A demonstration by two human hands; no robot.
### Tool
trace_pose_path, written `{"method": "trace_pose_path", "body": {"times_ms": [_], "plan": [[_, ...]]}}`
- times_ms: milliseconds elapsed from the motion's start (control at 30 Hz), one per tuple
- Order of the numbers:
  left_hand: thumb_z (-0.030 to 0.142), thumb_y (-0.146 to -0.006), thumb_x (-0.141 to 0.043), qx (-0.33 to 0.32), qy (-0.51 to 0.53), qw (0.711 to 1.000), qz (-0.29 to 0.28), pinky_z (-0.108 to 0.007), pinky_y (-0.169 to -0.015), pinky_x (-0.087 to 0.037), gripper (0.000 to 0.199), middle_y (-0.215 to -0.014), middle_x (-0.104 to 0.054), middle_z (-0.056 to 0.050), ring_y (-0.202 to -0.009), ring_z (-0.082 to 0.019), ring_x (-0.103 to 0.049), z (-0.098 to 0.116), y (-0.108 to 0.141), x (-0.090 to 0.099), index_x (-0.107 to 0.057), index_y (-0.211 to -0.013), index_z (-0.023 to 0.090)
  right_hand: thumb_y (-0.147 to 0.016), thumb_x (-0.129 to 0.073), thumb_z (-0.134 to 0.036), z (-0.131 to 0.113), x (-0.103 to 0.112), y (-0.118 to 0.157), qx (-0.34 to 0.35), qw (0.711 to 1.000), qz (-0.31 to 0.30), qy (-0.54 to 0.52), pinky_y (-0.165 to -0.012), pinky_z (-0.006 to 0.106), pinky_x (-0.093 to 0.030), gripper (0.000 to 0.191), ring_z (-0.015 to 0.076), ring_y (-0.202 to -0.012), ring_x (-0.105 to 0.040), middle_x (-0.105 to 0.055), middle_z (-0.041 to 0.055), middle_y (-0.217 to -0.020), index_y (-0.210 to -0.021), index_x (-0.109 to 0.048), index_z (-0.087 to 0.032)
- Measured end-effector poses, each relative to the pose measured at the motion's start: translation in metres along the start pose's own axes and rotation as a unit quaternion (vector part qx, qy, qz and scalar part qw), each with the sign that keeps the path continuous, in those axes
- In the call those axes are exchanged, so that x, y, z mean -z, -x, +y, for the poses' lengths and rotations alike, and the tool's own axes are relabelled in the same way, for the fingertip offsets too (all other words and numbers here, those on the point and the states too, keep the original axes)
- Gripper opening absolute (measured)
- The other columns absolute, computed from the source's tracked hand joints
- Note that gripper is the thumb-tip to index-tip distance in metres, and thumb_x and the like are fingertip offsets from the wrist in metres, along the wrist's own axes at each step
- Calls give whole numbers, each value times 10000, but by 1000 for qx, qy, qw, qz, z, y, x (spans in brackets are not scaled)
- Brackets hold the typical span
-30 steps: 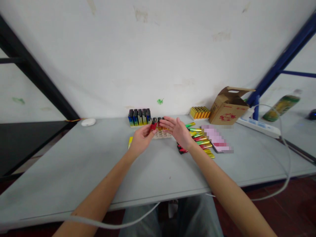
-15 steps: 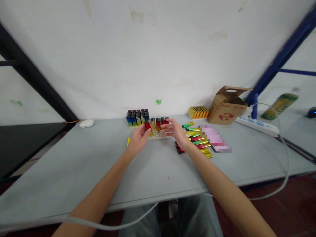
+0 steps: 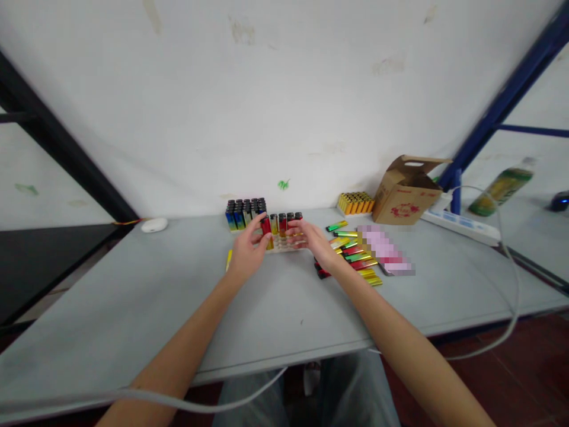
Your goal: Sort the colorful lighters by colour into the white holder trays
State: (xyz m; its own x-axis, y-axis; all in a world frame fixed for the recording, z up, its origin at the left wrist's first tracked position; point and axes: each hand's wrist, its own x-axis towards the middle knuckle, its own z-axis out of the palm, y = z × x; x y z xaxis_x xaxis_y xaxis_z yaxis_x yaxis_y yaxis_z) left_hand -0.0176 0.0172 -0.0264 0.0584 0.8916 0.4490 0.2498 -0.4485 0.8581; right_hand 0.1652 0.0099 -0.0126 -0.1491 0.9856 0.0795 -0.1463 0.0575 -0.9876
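Note:
Between the fingers and thumb of my left hand [image 3: 249, 246] is a red and yellow lighter [image 3: 266, 226], upright at the left end of a pale holed tray [image 3: 281, 242]. Several red or yellow lighters [image 3: 283, 224] with dark tops stand along the tray's back row. At the tray's right end is my right hand [image 3: 313, 242], its fingers apart and slightly bent beside the standing lighters. Whether those fingertips touch a lighter is hard to see. Loose red, green and yellow lighters [image 3: 355, 258] lie on the table right of my right hand.
Behind the tray stands a block of blue and black lighters [image 3: 242, 214]. Against the wall are yellow lighters [image 3: 356, 203] in a tray and an open cardboard box [image 3: 406, 198]. A pixelated pink item [image 3: 384, 249], a power strip [image 3: 462, 226] and a white case [image 3: 154, 225] lie on the table.
The lighter in my left hand has gone from tilted to upright at the tray's left end. My right hand has shifted slightly. The view has moved a little.

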Motion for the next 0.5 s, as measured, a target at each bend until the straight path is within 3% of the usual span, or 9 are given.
{"method": "trace_pose_path", "body": {"times_ms": [233, 500], "plan": [[283, -834, -570, -80, -147, 986, 14, -359, -886, -519, 398, -1008, -697, -68, -905, -205, -655, -1, -9, 1, -605, -1217, 183, -869, -488, -514, 2, 2, -2, 31, 998, -12, 51, -691, 273, -486, 369, 153, -811, -633, -686, 57, -1064, -947, -675, -206], [242, -839, -572, -93, -154, 983, 29, -350, -862, -516, 383, -987, -697, -66, -906, -193, -663, -10, -20, -7, -529, -1214, 179, -860, -517, -461, 5, 1, -3, 40, 997, -15, 71, -704, 271, -478, 318, 153, -822, -620, -688, 52, -1000, -944, -677, -199]]}}
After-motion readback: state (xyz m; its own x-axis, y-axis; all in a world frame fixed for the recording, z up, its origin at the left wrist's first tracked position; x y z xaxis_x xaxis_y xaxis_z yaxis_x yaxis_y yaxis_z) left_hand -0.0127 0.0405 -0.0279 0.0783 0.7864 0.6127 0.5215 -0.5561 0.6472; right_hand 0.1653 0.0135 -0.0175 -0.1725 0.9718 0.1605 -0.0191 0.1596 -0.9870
